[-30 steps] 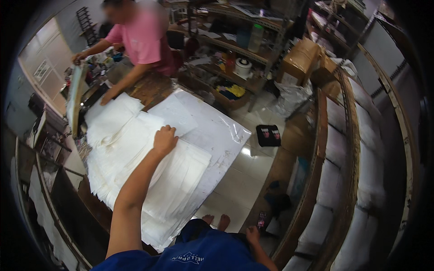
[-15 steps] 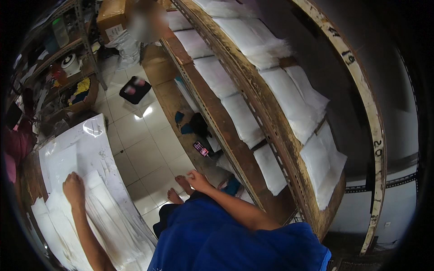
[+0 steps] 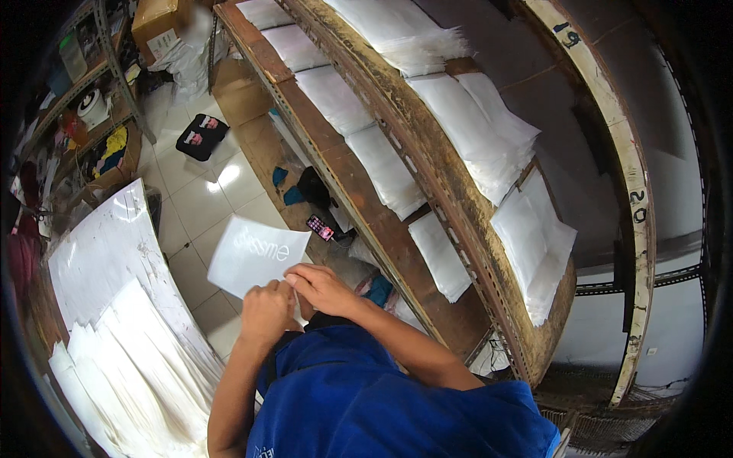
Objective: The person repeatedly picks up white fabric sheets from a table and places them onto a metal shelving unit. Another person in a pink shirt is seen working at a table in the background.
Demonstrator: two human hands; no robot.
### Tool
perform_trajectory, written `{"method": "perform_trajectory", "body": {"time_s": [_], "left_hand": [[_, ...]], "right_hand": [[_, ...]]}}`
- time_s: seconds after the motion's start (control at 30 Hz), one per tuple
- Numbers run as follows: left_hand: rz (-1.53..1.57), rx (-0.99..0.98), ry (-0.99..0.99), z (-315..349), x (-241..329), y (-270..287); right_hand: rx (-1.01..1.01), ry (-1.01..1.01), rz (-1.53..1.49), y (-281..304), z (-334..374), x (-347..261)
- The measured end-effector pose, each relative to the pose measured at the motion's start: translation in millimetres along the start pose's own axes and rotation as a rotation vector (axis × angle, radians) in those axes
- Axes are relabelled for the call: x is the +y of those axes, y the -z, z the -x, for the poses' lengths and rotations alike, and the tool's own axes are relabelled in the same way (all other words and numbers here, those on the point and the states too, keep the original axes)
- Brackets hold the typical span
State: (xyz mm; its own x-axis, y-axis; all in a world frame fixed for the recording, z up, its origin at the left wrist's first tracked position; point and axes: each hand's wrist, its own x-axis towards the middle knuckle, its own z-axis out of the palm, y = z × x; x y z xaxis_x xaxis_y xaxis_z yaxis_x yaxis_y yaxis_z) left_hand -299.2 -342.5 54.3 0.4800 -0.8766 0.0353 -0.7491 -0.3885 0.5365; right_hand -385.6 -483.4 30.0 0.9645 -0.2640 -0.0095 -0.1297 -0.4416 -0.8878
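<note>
White plastic bag point(image 3: 256, 256), thin and see-through, is pinched at its lower edge by both hands, left hand point(image 3: 265, 313) and right hand point(image 3: 321, 288) pressed close together. Just left of the hands, more white bags point(image 3: 130, 359) are fanned out on the worktop point(image 3: 99, 244). To the right, wooden shelves point(image 3: 427, 175) are loaded with bag stacks.

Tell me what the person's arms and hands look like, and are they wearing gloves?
No gloves. The left hand and right hand are bare, with no rings or watch showing. Both forearms are uncovered too. A bright blue short-sleeved cloth shirt covers the shoulders and upper arms.
</note>
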Motion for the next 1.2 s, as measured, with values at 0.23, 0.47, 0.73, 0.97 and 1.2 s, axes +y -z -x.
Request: {"method": "perform_trajectory", "body": {"time_s": [0.23,0.47,0.73,0.97,1.2], "left_hand": [[0.357,-0.094,0.024,7,48,-18],[1.284,-0.146,0.008,15,77,18],[2.065,0.4,0.003,46,149,-12],[2.168,0.216,-0.07,35,147,-32],[2.142,0.355,-0.254,41,163,-37]], "right_hand": [[-0.024,-0.337,0.035,55,74,49],[0.558,-0.734,0.203,201,165,126],[1.321,-0.702,0.836,289,208,239],[1.157,-0.736,0.24,380,296,302],[1.181,-0.717,0.38,380,301,324]]}}
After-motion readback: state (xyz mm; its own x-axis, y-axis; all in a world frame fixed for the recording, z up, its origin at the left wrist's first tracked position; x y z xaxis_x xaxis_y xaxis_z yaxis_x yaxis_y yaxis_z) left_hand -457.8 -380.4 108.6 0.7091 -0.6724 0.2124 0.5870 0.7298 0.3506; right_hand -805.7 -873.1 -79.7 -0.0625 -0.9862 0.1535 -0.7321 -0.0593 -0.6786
